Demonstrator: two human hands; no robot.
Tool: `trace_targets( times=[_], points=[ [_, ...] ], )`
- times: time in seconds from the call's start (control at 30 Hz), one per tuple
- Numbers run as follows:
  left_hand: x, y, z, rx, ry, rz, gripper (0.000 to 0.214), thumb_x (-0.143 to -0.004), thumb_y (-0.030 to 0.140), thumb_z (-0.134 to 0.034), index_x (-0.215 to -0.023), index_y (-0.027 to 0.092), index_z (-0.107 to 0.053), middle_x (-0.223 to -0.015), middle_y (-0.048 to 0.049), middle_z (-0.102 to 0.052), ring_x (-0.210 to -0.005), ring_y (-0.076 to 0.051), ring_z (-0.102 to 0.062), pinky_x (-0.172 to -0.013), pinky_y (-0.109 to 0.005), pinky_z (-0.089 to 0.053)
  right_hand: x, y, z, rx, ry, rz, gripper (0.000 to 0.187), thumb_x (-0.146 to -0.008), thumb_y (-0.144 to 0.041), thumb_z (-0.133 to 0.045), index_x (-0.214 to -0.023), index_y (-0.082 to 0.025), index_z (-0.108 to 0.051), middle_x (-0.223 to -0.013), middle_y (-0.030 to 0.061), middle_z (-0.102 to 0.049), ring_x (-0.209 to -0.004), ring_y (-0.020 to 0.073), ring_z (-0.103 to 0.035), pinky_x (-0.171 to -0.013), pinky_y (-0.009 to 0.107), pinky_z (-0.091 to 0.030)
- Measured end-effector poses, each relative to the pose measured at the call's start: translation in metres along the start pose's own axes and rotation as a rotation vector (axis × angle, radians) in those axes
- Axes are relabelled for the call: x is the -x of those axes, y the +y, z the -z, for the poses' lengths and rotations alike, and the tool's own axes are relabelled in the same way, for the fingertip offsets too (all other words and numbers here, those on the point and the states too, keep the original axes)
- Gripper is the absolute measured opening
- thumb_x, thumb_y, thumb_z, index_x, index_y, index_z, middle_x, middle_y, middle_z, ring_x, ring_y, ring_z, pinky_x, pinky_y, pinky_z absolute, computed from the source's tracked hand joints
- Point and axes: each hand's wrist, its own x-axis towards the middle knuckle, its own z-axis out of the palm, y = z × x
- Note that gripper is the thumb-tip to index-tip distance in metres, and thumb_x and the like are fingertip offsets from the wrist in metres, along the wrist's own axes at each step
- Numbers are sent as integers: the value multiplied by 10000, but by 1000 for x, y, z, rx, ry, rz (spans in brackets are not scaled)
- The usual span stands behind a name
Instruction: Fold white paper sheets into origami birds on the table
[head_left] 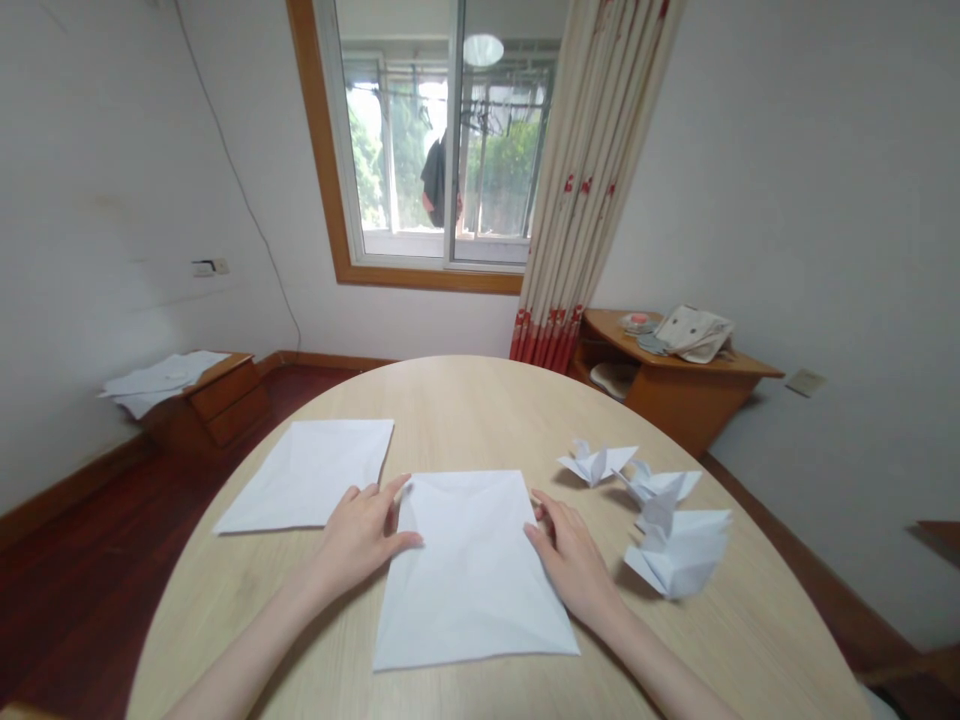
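Note:
A white sheet of paper (472, 580) lies on the table in front of me, faintly creased. My left hand (367, 525) is at its left edge, thumb over the paper and index finger by the upper left corner, gripping that side. At the right edge, my right hand (566, 545) has its thumb and bent fingers closed on the paper's side. Some fingertips are hidden. To the left lies a white paper stack or sheet (315, 470), partly behind my left hand. Several folded paper cranes (679, 555) stand to the right of my right hand.
The round wooden table (465, 400) carries all the paper. Beyond it are a window (442, 150), a patterned curtain (585, 180) and a corner cabinet (675, 395) with a cloth bag (694, 332). Papers (169, 375) lie on a low drawer unit (225, 400) at left.

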Motion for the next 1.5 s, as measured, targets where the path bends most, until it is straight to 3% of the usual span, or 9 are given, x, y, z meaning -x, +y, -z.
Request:
trace_targets(
  times=[0.2,0.4,0.53,0.67,0.77,0.87,1.03,1.2,1.5],
  points=[
    [-2,-1,-5,67,52,24,682,-746,352,-716,-1351,202,-440,-909,-47,-687,-859,-269,-630,-744,-324,-379,-2,1,-1,-131,-16,-66,489,-740,-253,-552,-1226,-201,-556,-919,40,-629,-779,213,-584,-755,356,-477],
    [-3,1,-5,90,43,102,862,-711,256,-710,-1440,154,-262,-920,-46,-671,-857,-270,-631,-768,-345,-378,-5,1,-2,-197,-23,-120,649,-719,-260,-563,-1351,-163,-449,-849,9,-616,-697,183,-570,-707,325,-468],
    [-3,3,-3,135,52,122,874,-711,219,-679,-1455,130,-230,-856,-26,-676,-807,-264,-639,-773,-347,-375,-5,1,-1,-158,22,-41,529,-725,-245,-560,-1249,-176,-549,-781,7,-595,-708,198,-557,-679,316,-459],
    [-1,2,-1,181,50,56,695,-736,197,-649,-1387,183,-405,-933,-43,-677,-847,-261,-625,-806,-364,-370,-5,-3,4,-128,17,70,310,-769,-244,-549,-1060,-193,-640,-792,37,-580,-766,223,-539,-707,333,-454],
    [1,1,-2,260,111,-18,564,-758,257,-661,-1304,237,-518,-1114,-75,-647,-1016,-294,-580,-866,-405,-381,-4,-6,6,-148,22,103,220,-810,-289,-542,-971,-196,-660,-866,67,-589,-849,242,-543,-762,363,-459],
    [2,2,-1,434,190,-27,477,-797,376,-647,-1244,234,-564,-1221,-91,-609,-1134,-302,-534,-956,-445,-379,-2,-9,7,-203,29,108,285,-816,-335,-560,-1052,-198,-642,-1008,91,-601,-952,252,-546,-818,377,-462],
    [3,8,7,801,176,12,481,-891,543,-486,-1213,189,-528,-1164,-105,-645,-1076,-266,-596,-933,-392,-443,2,-14,10,-312,77,140,381,-840,-416,-561,-1158,-207,-574,-1170,109,-600,-1053,250,-551,-877,372,-466],
    [5,10,12,980,213,-24,626,-891,692,-357,-1203,170,-501,-1065,-118,-674,-986,-269,-625,-879,-376,-460,7,-24,18,-406,101,187,445,-922,-550,-414,-1156,-213,-584,-1200,118,-616,-1117,259,-560,-929,384,-454],
    [7,13,11,1344,-15,-62,808,-827,811,-235,-1090,145,-609,-905,-121,-688,-849,-282,-624,-768,-377,-433,14,-35,25,-512,152,241,591,-970,-576,-234,-835,-234,-697,-1031,83,-656,-1033,249,-594,-918,423,-445]
  ],
)
